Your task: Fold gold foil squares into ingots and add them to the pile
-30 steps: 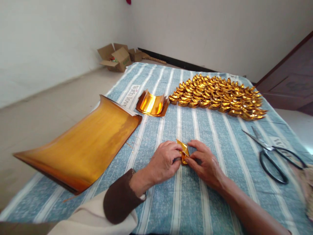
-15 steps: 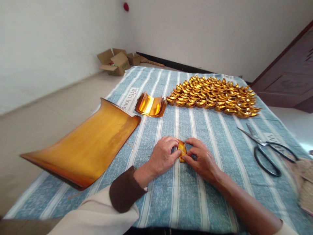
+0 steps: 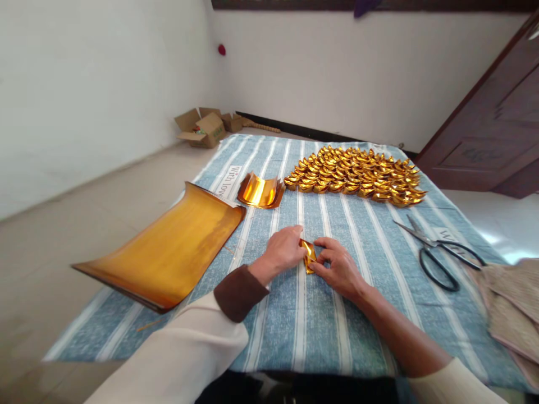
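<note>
I have both hands meeting on a small folded piece of gold foil paper [image 3: 309, 255], low on the striped cloth [image 3: 320, 314] that covers the worktop. My left hand [image 3: 283, 249] pinches its left edge while my right hand [image 3: 339, 266] closes fingers on the right, so the crease stays pressed flat against the cloth. A big stack of gold sheets [image 3: 168, 252] lies to my left within easy reach, a smaller curled stack [image 3: 259, 191] beyond it. Finished gold ingots [image 3: 356, 175] sit massed at the far side, and black scissors [image 3: 440, 255] lie well apart to the right
</note>
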`<state>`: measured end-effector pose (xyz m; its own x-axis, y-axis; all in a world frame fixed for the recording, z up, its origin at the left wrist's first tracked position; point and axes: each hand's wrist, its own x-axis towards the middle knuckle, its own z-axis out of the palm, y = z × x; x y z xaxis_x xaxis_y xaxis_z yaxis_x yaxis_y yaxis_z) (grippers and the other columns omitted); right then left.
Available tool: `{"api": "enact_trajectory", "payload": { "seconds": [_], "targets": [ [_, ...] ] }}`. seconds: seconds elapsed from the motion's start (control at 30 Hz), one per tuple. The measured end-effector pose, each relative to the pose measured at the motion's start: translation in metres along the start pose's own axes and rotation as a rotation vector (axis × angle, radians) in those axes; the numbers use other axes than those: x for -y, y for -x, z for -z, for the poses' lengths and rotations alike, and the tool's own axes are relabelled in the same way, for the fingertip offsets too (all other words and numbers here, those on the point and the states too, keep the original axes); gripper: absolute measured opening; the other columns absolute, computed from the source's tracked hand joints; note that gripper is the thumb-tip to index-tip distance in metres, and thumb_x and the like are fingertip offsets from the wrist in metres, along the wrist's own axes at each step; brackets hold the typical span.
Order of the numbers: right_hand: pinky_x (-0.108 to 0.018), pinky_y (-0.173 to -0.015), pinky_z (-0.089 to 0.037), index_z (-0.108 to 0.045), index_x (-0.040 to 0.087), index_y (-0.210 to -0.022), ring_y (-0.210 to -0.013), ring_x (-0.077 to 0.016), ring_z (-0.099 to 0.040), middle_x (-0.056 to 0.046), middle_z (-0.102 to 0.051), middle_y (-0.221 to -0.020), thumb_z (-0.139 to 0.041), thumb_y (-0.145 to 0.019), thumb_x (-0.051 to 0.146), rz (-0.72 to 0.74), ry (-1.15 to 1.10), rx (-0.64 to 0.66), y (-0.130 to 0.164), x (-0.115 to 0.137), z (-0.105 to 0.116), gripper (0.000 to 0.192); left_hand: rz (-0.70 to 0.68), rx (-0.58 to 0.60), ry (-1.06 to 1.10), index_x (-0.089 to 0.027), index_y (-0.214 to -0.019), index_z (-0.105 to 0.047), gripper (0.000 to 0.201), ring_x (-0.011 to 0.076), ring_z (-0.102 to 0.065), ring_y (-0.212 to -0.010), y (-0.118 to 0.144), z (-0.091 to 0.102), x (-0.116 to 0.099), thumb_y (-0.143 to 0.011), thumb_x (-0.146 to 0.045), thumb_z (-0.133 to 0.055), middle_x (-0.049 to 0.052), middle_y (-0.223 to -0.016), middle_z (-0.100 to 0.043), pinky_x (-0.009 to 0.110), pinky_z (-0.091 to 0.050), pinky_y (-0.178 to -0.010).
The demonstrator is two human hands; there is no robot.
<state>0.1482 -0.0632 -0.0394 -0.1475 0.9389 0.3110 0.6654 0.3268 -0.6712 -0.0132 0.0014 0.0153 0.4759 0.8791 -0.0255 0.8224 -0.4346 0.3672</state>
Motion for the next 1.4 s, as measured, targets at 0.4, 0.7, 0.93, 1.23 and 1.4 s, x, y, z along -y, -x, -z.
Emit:
{"api": "enact_trajectory", "payload": {
  "seconds": [0.4,0.7,0.93,1.23,1.4],
  "targets": [
    [-0.043,-0.094,-0.044,-0.060,0.019,-0.056,-0.105,-0.0262,-0.060,-0.011,-0.064,-0.111,-0.070,-0.074,0.018,-0.048,-0.052,0.011,-0.003,0.004,0.002,0.020,0.135,0.141,0.018,-0.017,-0.066,-0.063,0.011,0.0245,-0.065,-0.085,-0.025,0.008,-0.009,-0.061,-0.013,-0.071,0.007,-0.077,-0.068,0.028,-0.046,-0.067],
    [-0.038,-0.085,-0.046,-0.059,0.019,-0.058,-0.093,-0.0223,-0.062,-0.008,-0.067,-0.098,-0.070,-0.074,0.018,0.037,-0.097,-0.049,-0.003,0.005,0.002,0.019,0.265,0.087,0.503,-0.016,-0.069,-0.064,0.008,0.0195,-0.064,-0.074,-0.014,0.012,0.000,-0.064,-0.010,-0.067,0.003,-0.068,-0.065,0.025,-0.046,-0.061],
    [-0.029,-0.070,-0.047,-0.063,0.021,-0.062,-0.069,-0.0147,-0.061,-0.002,-0.067,-0.074,-0.064,-0.080,0.022,0.051,-0.252,-0.067,-0.005,0.016,0.004,0.018,0.341,0.155,1.014,-0.014,-0.099,-0.063,0.028,0.0149,-0.066,-0.069,0.014,0.009,0.002,-0.072,-0.021,-0.062,0.007,-0.085,-0.070,0.022,-0.047,-0.056],
    [-0.028,-0.070,-0.048,-0.065,0.021,-0.059,-0.070,-0.0152,-0.064,-0.002,-0.068,-0.074,-0.067,-0.077,0.022,-0.071,-0.470,-0.101,-0.009,0.019,0.004,0.018,0.359,0.201,1.386,-0.015,-0.084,-0.068,0.025,0.0108,-0.062,-0.063,0.020,-0.004,0.016,-0.066,-0.030,-0.074,0.005,-0.082,-0.071,0.018,-0.042,-0.052],
    [-0.028,-0.066,-0.047,-0.064,0.020,-0.057,-0.068,-0.0154,-0.063,-0.003,-0.069,-0.074,-0.068,-0.075,0.026,-0.165,-0.523,-0.117,-0.011,0.015,0.005,0.020,0.316,0.310,1.425,-0.015,-0.091,-0.068,0.035,0.0203,-0.067,-0.081,0.020,-0.008,0.017,-0.073,-0.044,-0.070,0.010,-0.092,-0.072,0.022,-0.046,-0.053]
  ]
}}
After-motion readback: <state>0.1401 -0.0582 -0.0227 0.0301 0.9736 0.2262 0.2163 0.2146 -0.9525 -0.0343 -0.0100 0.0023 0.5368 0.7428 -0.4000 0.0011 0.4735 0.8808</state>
